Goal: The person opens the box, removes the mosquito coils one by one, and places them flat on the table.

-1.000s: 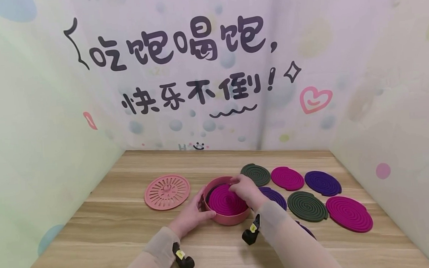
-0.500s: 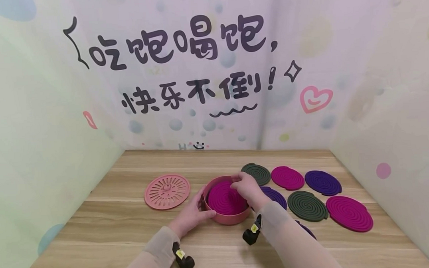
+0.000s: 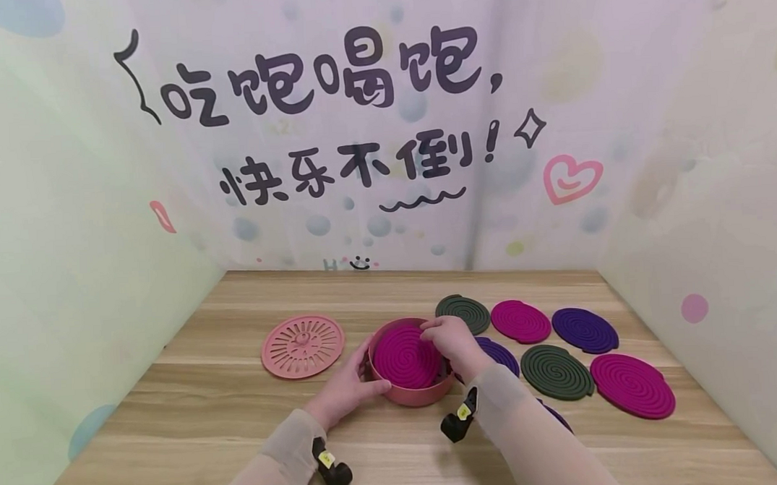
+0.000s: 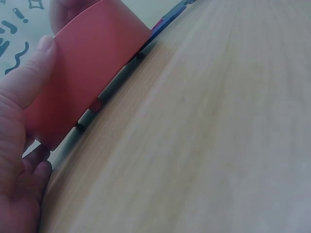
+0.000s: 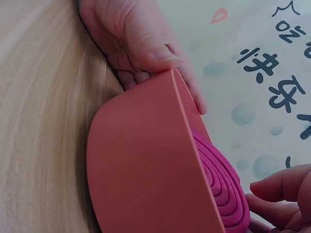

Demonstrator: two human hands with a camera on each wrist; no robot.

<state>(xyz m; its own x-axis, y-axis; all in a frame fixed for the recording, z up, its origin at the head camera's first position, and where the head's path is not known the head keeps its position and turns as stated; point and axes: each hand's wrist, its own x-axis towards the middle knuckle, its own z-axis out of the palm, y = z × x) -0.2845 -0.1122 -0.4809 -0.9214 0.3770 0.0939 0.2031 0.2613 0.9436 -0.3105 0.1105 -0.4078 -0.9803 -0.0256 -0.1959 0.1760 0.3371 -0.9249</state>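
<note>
A salmon-pink round mosquito coil box (image 3: 421,396) stands lidless on the table. Its left side is gripped by my left hand (image 3: 344,393), thumb on the near wall and fingers behind, as the left wrist view also shows. Inside sits a magenta mosquito coil (image 3: 405,359), tilted, with its edge rising past the rim in the right wrist view. My right hand (image 3: 454,344) reaches over the box's right rim and pinches the coil's edge between thumb and fingers (image 5: 279,187). The pink slotted lid (image 3: 303,347) lies on the table left of the box.
Right of the box lie more flat coils: green ones (image 3: 557,372), magenta ones (image 3: 632,386) and purple ones (image 3: 585,330). One purple coil (image 3: 498,357) is partly behind the right wrist, another under the forearm. Fabric walls (image 3: 388,228) enclose the wooden table (image 3: 207,424) at the back and sides.
The magenta coil has shifted left within the box; the dark gap at its upper left has closed and one shows at its lower right. The left hand stays on the box.
</note>
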